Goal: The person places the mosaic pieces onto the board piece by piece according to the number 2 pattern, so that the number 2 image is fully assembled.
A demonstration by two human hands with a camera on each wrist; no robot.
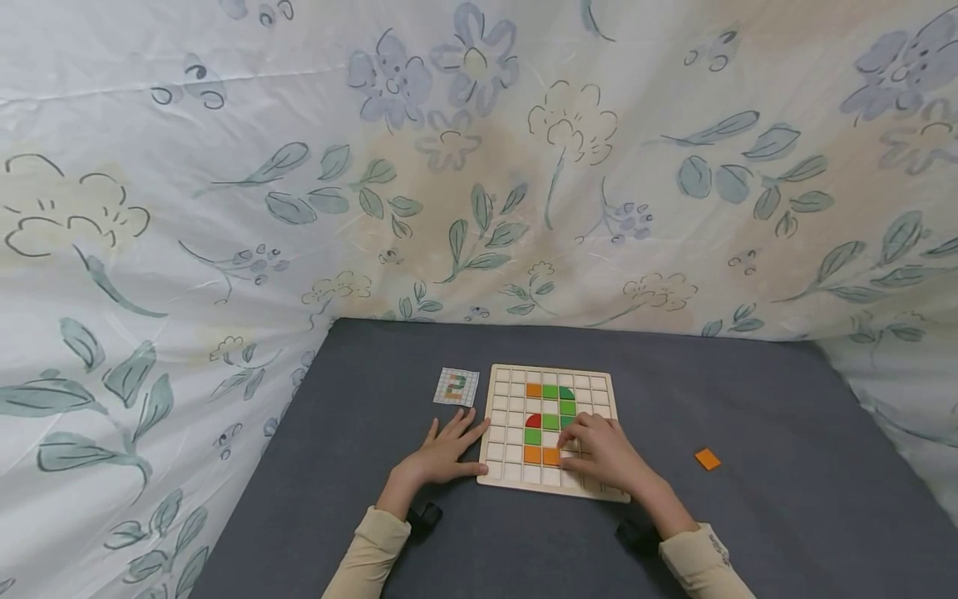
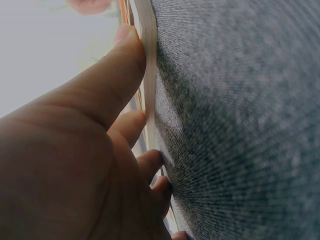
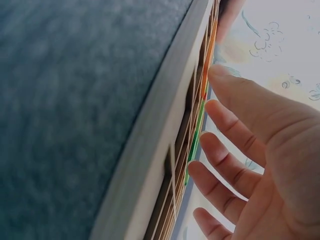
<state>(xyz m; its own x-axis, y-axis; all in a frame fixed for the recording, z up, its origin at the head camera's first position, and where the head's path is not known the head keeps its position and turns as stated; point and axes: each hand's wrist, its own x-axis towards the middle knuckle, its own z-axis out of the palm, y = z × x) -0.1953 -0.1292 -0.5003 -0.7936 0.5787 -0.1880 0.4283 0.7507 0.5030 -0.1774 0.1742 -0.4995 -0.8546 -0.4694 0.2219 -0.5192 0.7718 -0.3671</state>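
A light wooden grid board (image 1: 511, 453) lies on the dark cloth. Square and quarter-round tiles fill some of its cells: several green squares (image 1: 550, 392), a green quarter-round (image 1: 566, 393), a red quarter-round (image 1: 534, 421) and orange squares at top and bottom. My left hand (image 1: 445, 453) rests spread at the board's left edge, thumb and fingertips touching the rim (image 2: 150, 75). Over the board's right half is my right hand (image 1: 602, 449), its thumb and fingertips at the bottom-row orange tile (image 1: 550, 457). In the right wrist view the fingers (image 3: 225, 150) are apart, with nothing between them.
A small pattern card (image 1: 456, 387) with a coloured figure like a 2 lies beyond the left hand. One loose orange tile (image 1: 707, 459) sits on the cloth (image 1: 786, 433) to the right. Behind the table hangs a flowered curtain (image 1: 479, 233).
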